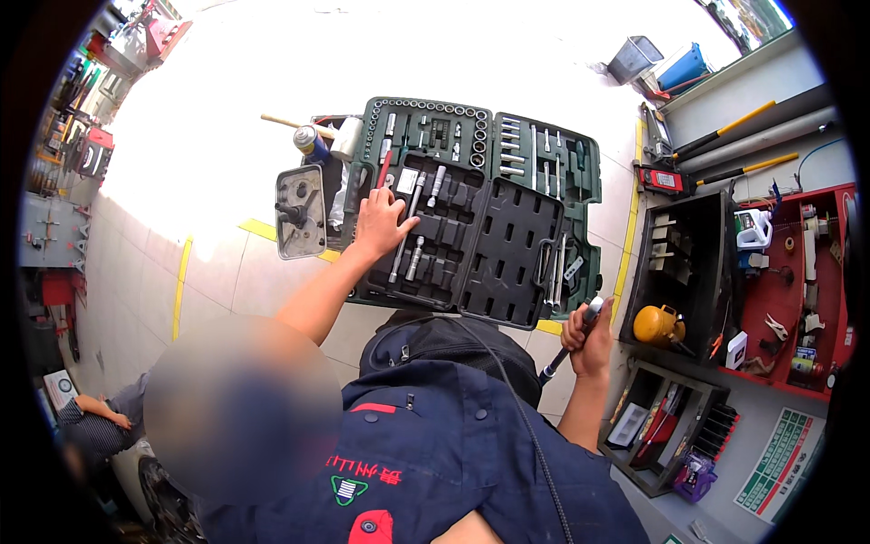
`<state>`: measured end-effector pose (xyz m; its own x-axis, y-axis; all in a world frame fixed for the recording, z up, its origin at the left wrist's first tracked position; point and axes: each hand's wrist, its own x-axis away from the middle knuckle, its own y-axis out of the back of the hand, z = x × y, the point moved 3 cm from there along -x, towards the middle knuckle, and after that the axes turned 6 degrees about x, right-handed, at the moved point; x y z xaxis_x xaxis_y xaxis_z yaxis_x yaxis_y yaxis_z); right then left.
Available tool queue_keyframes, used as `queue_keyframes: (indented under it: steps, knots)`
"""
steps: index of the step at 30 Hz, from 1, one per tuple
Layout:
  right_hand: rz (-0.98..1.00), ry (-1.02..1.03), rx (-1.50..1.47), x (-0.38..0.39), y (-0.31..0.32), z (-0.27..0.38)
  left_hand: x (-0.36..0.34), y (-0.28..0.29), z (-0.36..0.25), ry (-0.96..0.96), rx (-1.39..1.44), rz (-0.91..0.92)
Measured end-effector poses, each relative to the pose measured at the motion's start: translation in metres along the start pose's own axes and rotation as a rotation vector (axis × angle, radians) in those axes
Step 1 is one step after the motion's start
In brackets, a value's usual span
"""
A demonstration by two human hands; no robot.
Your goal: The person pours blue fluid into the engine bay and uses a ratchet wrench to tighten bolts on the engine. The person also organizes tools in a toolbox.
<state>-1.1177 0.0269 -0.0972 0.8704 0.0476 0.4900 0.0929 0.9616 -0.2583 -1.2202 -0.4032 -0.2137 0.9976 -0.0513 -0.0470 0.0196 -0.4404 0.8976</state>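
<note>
My left hand (pixel 382 222) reaches over the black inner tray (pixel 435 258) of a dark green socket set case (pixel 535 122). Its fingers are spread, with the tips beside a red strip-like piece (pixel 386 169) and a chrome extension bar (pixel 408 227). Nothing shows in its grasp, though the fingertips are partly hidden. Out to the right, beside the case's near corner, my right hand (pixel 589 340) is closed round a ratchet wrench (pixel 554 364). The wrench's silver head shows above the fist and its dark handle slants down below. Shorter chrome pieces (pixel 437 186) lie in the tray.
Left of the case stand a grey plastic tray (pixel 300 213) and a spray can (pixel 309 140). On the right are a black bin (pixel 684 263) with a yellow rounded object (pixel 659 325), a red tool cabinet (pixel 770 304) and a jack (pixel 659 179). Another person's arm (pixel 100 408) shows at lower left.
</note>
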Motion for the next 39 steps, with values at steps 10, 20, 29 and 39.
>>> queue_keyframes:
  steps: [10, 20, 29, 39]
  knots:
    - [-0.025, -0.019, -0.001, 0.0, 0.0, -0.002, -0.023, -0.035, -0.002, -0.04, -0.142, -0.153]
    - [-0.011, -0.045, 0.006, -0.004, 0.0, -0.006, -0.041, -0.039, 0.0, 0.035, -0.058, -0.148]
    - [-0.015, -0.079, 0.027, -0.015, -0.005, -0.012, -0.048, -0.019, 0.022, 0.492, 0.208, 0.231]
    - [0.129, -0.216, 0.207, -0.034, -0.02, -0.031, -0.065, -0.015, 0.015, 0.534, 0.08, 0.381]
